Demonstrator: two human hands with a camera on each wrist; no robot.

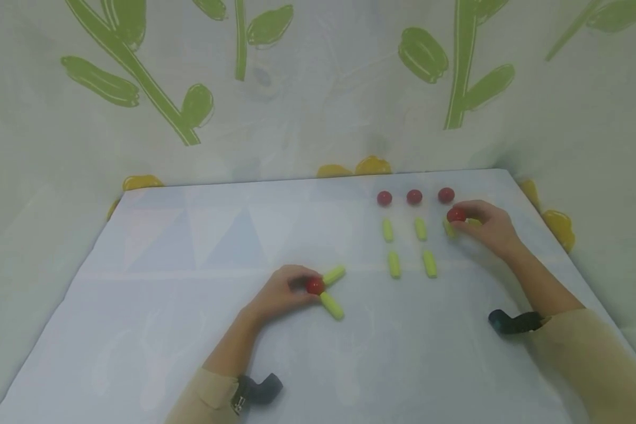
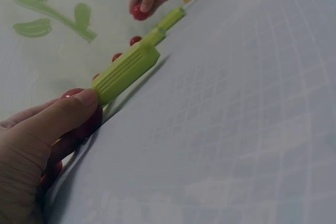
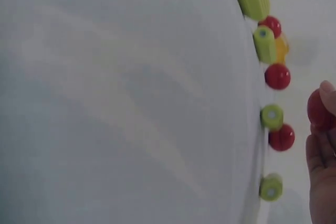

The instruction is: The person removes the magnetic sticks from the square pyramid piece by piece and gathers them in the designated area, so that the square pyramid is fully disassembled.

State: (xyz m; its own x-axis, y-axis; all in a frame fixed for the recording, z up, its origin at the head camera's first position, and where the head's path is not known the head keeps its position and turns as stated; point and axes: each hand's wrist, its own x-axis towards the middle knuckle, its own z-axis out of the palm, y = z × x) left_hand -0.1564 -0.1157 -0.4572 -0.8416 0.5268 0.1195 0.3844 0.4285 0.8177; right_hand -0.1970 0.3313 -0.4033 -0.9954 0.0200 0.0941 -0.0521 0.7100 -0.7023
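My left hand (image 1: 286, 290) grips a red ball (image 1: 315, 286) low over the front-middle of the table. Two light green ridged rods, an upper rod (image 1: 334, 274) and a lower rod (image 1: 332, 306), meet at that ball in a V opening rightward. In the left wrist view, the thumb presses on the ball right at one rod's end (image 2: 126, 74). At the back right, my right hand (image 1: 484, 224) pinches another red ball (image 1: 456, 215) between thumb and fingers, above a green rod (image 1: 449, 228) that it partly covers. The right wrist view shows this pinched ball (image 3: 319, 109) beside the fingers.
Three loose red balls, among them the middle ball (image 1: 414, 196), line up along the table's back edge. In front of them, several green rods stand in two rows, such as the front-left rod (image 1: 394, 265). A patterned curtain (image 1: 318, 106) hangs behind the white table (image 1: 153, 330).
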